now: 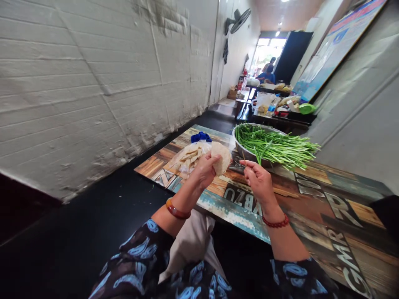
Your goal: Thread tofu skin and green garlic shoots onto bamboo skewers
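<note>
The left hand (205, 170) grips a pale, flat, rounded sheet (222, 158) with the thumb laid across its near face, holding it up above the table (299, 205), just in front of a clear plastic bag (178, 164) in which more pale pieces (190, 156) lie. The right hand (258, 177) is closed, thumb and forefinger pinching what looks like a thin stick (244, 158) — its far end points up near the sheet, though whether the two touch I cannot tell. An amber-coloured bangle (177, 209) circles the left wrist and a red beaded bracelet (276, 222) the right. Beyond the bag and touching or close to it lies a bundled blue cloth (201, 137). To the right of the sheet, past the right hand, a metal bowl (238, 146) is heaped with long green stalks (280, 148), their pale ends jutting over its right rim. Farther back, a second table bears bags and a bright green item (307, 109) — and beyond it sits a person in blue (267, 76), near the bright doorway.
</note>
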Demonstrator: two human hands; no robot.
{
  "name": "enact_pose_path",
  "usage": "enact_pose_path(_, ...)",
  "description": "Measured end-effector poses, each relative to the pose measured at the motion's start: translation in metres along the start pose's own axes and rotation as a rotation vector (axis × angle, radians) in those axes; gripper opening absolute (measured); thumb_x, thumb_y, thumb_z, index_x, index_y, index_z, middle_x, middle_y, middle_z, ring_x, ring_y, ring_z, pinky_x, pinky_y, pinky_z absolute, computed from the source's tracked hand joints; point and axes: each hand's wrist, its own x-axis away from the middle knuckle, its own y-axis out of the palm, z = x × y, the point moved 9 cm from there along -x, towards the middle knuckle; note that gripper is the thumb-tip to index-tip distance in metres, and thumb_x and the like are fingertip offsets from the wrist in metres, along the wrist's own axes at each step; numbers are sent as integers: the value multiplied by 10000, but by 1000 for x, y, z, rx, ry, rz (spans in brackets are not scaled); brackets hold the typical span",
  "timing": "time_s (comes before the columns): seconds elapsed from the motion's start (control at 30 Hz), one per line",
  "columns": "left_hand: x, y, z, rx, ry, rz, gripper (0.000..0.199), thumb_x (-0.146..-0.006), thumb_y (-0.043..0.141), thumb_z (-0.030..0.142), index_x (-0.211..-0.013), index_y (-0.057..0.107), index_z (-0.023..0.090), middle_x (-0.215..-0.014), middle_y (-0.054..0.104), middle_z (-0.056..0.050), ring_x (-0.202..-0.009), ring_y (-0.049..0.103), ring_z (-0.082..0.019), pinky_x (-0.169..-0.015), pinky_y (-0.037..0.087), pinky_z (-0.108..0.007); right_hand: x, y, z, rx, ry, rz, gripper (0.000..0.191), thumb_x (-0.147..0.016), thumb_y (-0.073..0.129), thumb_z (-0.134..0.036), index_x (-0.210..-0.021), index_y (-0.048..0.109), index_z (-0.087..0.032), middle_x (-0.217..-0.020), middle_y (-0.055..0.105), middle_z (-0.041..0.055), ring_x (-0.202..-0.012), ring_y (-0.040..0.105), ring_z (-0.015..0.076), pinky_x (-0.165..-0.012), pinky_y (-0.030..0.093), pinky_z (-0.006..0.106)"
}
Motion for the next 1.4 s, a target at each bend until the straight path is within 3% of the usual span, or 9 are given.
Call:
enact_pose_path(0.13, -31, 5, -15, 70, -36, -21, 294, -677, 774, 242, -931, 668, 140, -925, 756, -99, -957, 721, -258, -792, 585, -319, -10, 6, 16, -119, 73, 6, 345, -891, 547, -364, -1132, 709, -179, -572, 448, -58, -469, 351, 91, -434, 282, 213)
enact_pose_path(0.27, -60, 7, -30, 73, -52, -58, 364, -657, 777, 210, -997, 672, 134, -990, 763, -110, -977, 719, -271, -818, 584, -341, -12, 7, 36, -205, 130, 32, 318, -883, 548, -337, -1096, 716, -172, -561, 420, -67, -464, 321, 81, -421, 254, 200)
enact_pose_path(0.4, -83, 11, -44, 36, -67, -88, 411, -644, 816, 272, -994, 657, 125, -974, 764, -118, -967, 720, -284, -809, 586, -354, -6, 12, 41, -127, 172, -27, 335, -885, 540, -322, -1102, 736, -159, -568, 463, -53, -459, 355, 80, -415, 288, 200)
enact_pose_path(0.57, -102, 1, -58, 25, -63, -82, 471, -647, 834, 277, -1051, 629, 146, -974, 762, -96, -946, 724, -261, -812, 584, -349, -7, 18, 33, 33, 98, -90, 331, -883, 551, -277, -1094, 768, -142, -668, 642, 19, -521, 496, 102, -467, 385, 216)
enact_pose_path(0.7, -107, -9, -63, 26, -41, -87, 449, -672, 825, 283, -1057, 626, 168, -1023, 754, -89, -982, 716, -250, -840, 577, -346, -10, 20, 31, 103, 28, -83, 278, -900, 582, -284, -1065, 783, -186, -871, 761, 70, -698, 656, 159, -607, 514, 262)
enact_pose_path(0.83, -106, -13, -65, 23, -33, -94, 451, -691, 819, 285, -1088, 628, 189, -1066, 750, -84, -1040, 701, -248, -872, 570, -342, -10, 19, 34, 137, 34, -62, 246, -904, 594, -277, -1040, 785, -203, -983, 782, 77, -791, 706, 184, -715, 561, 303)
enact_pose_path(1.23, -105, -15, -70, -1, 5, -81, 402, -721, 802, 251, -1083, 635, 196, -1078, 740, -76, -1089, 682, -245, -921, 559, -352, -7, 21, 50, 157, 192, -65, 302, -903, 566, -308, -1054, 778, -155, -893, 773, 88, -814, 711, 204, -598, 533, 274)
enact_pose_path(1.4, -104, -14, -68, -4, 6, -75, 405, -724, 792, 238, -1095, 634, 203, -1076, 740, -68, -1089, 682, -235, -906, 568, -341, -7, 19, 53, 147, 227, -43, 314, -891, 567, -317, -1049, 781, -151, -815, 751, 81, -735, 687, 185, -545, 497, 254)
